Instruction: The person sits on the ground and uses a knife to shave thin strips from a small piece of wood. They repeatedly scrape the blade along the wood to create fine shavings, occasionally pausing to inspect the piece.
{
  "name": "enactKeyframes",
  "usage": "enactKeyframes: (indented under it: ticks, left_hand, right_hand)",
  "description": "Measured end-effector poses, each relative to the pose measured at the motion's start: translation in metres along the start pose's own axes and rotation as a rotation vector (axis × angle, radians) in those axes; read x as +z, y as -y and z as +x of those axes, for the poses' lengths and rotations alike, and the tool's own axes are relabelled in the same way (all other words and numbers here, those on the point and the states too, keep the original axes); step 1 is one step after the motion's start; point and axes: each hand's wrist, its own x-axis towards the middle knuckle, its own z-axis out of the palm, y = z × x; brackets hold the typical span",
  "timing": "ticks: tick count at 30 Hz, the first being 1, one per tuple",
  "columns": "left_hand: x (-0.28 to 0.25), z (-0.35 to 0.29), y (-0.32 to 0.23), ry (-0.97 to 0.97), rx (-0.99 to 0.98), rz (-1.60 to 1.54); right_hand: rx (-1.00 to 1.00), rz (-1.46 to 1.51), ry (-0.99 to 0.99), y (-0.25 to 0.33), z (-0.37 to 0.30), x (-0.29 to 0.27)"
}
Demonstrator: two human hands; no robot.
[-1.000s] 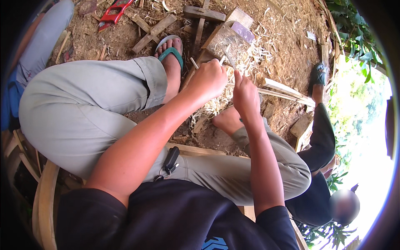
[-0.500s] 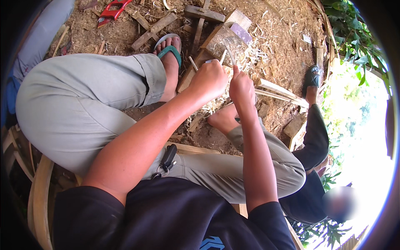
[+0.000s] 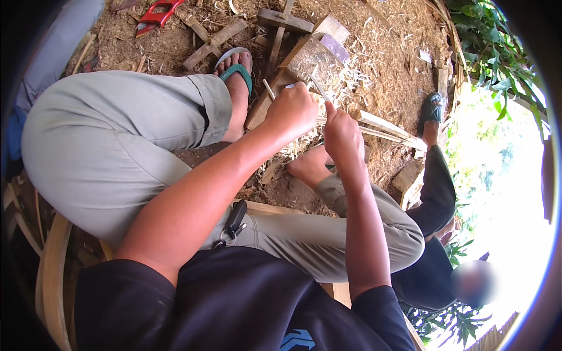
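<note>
My left hand [image 3: 294, 110] is closed around a thin pale wooden stick [image 3: 268, 89], whose end pokes out on the left side of the fist. Close by on the right, my right hand [image 3: 343, 137] grips a knife, its handle mostly hidden in the fingers. The narrow grey knife blade [image 3: 320, 88] points up and left, past the left knuckles. Just beyond both hands lies a wooden block [image 3: 313, 58], with pale curled shavings [image 3: 348, 79] strewn over and beside it.
A red-handled saw [image 3: 157, 14] lies at the far left. Crossed wood pieces [image 3: 215, 44] rest near my sandalled foot [image 3: 237, 73]. Long wooden strips [image 3: 389, 127] lie right of my hands. Another person's leg [image 3: 438, 181] is at the right, and someone's grey trouser leg [image 3: 55, 55] at the left.
My right hand has shifted slightly down and toward me, and the knife blade now leans more to the left. The left hand stays nearly in place with the stick.
</note>
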Motion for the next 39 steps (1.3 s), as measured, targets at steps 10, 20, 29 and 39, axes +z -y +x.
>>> enactKeyframes:
  ticks: [10,20,29,39]
  left_hand:
    - [0.0,-0.004,0.001,-0.024,0.053,0.008]
    - [-0.003,-0.004,-0.002,0.005,0.013,0.005]
    - [-0.003,-0.001,0.003,0.048,0.042,0.019]
    - [-0.001,0.001,0.001,0.096,-0.021,0.002]
  right_hand:
    - [0.0,0.013,-0.056,0.013,0.017,0.012]
    - [-0.006,-0.032,0.009,0.0,0.0,-0.006]
    - [-0.01,-0.064,-0.047,0.006,-0.006,-0.004]
    - [0.018,-0.072,-0.068,0.006,0.026,0.014]
